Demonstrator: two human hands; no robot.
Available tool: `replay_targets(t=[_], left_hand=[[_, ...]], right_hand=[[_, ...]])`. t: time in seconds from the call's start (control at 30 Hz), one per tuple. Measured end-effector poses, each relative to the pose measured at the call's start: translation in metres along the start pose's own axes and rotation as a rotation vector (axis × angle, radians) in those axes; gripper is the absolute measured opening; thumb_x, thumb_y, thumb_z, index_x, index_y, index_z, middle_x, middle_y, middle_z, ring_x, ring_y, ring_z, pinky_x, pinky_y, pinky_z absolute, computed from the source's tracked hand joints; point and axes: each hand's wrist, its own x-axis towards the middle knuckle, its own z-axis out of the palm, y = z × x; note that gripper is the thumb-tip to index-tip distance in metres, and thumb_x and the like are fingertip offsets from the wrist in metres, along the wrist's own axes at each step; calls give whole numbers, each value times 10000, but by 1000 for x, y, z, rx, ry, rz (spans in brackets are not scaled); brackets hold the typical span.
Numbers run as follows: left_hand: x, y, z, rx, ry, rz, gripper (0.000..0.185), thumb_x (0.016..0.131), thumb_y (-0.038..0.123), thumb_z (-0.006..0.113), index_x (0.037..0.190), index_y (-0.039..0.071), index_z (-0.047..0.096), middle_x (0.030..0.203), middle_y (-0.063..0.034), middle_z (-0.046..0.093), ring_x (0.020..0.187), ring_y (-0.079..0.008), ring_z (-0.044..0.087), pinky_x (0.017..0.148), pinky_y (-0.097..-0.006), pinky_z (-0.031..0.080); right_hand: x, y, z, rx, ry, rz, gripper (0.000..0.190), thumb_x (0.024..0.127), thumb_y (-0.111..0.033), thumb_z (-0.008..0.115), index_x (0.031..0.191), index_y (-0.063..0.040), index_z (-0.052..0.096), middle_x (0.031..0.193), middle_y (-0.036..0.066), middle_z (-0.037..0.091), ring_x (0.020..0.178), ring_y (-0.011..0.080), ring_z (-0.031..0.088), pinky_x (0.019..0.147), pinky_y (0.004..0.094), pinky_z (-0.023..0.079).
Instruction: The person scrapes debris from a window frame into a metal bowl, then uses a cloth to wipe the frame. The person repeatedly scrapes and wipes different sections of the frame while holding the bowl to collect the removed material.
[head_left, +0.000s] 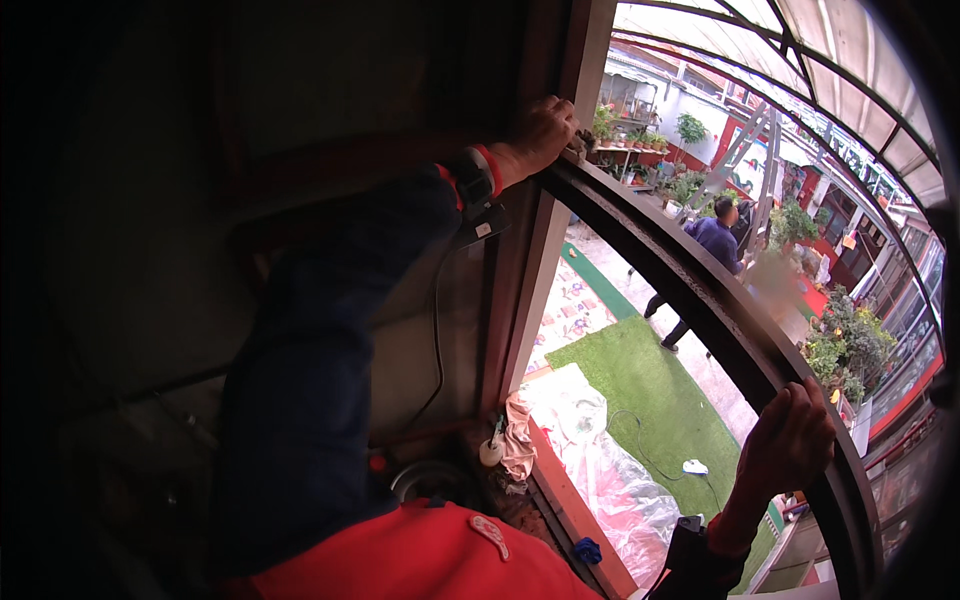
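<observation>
A dark crossbar (660, 244) of a window frame runs across the opening before me and looks bent by the lens. At its upper left end, where it meets the side post (517, 315), my left hand (541, 139) has its fingers curled around a small crumpled grey-brown rag (582, 142). The rag touches the corner of the frame. Lower down to the right, my right hand (793, 435) grips the crossbar with its fingers over the top edge. A strapped device is on each wrist.
A pink cloth (518, 442), a white bottle (491, 452) and a crumpled blue cloth (589, 550) lie along the sill (574, 514). Outside are clear plastic sheeting (600, 480), green artificial turf (660, 382), a person (712, 236) beside a metal ladder (765, 180), and potted plants (847, 337).
</observation>
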Motion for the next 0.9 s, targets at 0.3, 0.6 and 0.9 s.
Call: replay_targets(t=[0.3, 0.6, 0.9], left_hand=[[35, 5, 32, 95, -770, -93, 199, 710, 116, 609, 864, 36, 706, 961, -145, 670, 951, -317, 627, 786, -387, 524], [23, 46, 0, -210, -450, -97, 217, 711, 117, 537, 840, 94, 709, 857, -154, 666, 825, -336, 634, 750, -421, 499], [13, 154, -65, -678, -57, 95, 167, 684, 60, 537, 798, 68, 660, 844, -120, 643, 906, -294, 604, 802, -400, 481]], right_hand=[[2, -2, 0, 73, 32, -12, 172, 922, -268, 525, 881, -135, 628, 1031, 5, 644, 882, 193, 597, 745, 329, 454], [7, 1, -2, 115, 62, 6, 100, 873, -219, 583, 839, -130, 614, 978, 30, 647, 816, 207, 605, 684, 344, 470], [2, -1, -4, 123, 31, 13, 152, 904, -253, 562, 882, -124, 640, 1031, 8, 650, 912, 191, 597, 787, 338, 444]])
